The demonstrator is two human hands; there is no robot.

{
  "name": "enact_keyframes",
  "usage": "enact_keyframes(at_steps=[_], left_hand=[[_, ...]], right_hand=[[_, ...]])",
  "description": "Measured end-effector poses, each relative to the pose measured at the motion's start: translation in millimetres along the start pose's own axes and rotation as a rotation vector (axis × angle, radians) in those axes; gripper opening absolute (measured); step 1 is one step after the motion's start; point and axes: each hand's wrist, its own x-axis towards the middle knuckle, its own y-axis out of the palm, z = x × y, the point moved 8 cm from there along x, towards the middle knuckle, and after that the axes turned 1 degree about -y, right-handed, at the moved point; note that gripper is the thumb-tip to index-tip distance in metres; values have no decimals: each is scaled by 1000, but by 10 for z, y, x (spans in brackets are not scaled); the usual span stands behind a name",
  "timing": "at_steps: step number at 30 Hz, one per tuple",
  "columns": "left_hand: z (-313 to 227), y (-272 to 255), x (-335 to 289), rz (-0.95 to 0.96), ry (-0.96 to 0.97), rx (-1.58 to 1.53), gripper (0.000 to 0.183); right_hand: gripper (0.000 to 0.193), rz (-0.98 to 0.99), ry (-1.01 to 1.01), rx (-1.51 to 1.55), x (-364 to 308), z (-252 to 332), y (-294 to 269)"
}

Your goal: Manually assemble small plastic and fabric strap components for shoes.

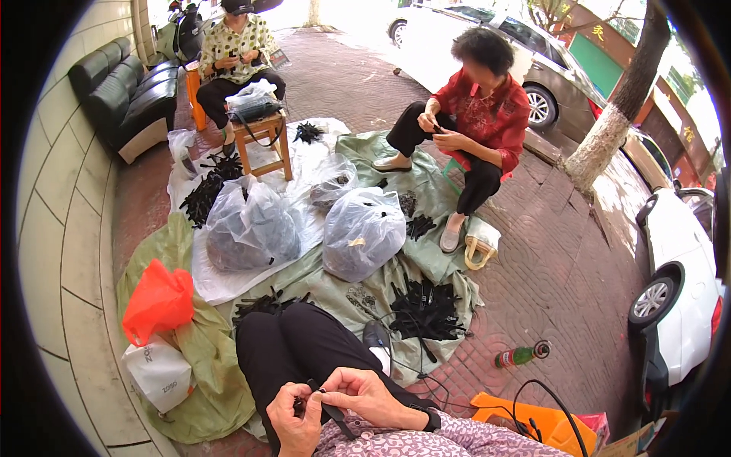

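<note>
Above my lap, my left hand (295,420) and my right hand (367,396) meet with fingers pinched together. Between them is a black strap-like strip (339,421), its flat end hanging below my right fingers. A small dark part shows at the left fingertips, too small to make out. Beyond my knees lies a large heap of black strips (430,308) on a green sheet (396,274). Another pile of black strips (266,303) is partly hidden behind my knee.
Two filled clear plastic bags (255,228) (365,234) stand ahead. A red bag (158,299) and a white bag (158,373) lie left. Two seated people (487,114) (236,53) handle small dark pieces. A green bottle (521,355) and an orange stool (525,419) are at right, near a black cable (560,407).
</note>
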Motion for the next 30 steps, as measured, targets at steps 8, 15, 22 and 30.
enact_keyframes(at_steps=[8, 15, 22, 30], left_hand=[[102, -70, -125, -60, 17, -37, 17], [258, -19, -39, 3, -342, -279, 8], [480, 206, -240, 220, -549, -883, 19], [452, 93, -530, 369, -538, -674, 27]], right_hand=[[22, 25, 96, 54, -107, -147, 139], [17, -13, 154, 281, -22, -204, 74], [25, 36, 133, 276, -139, 5, 37], [22, 5, 66, 105, -279, -50, 59]])
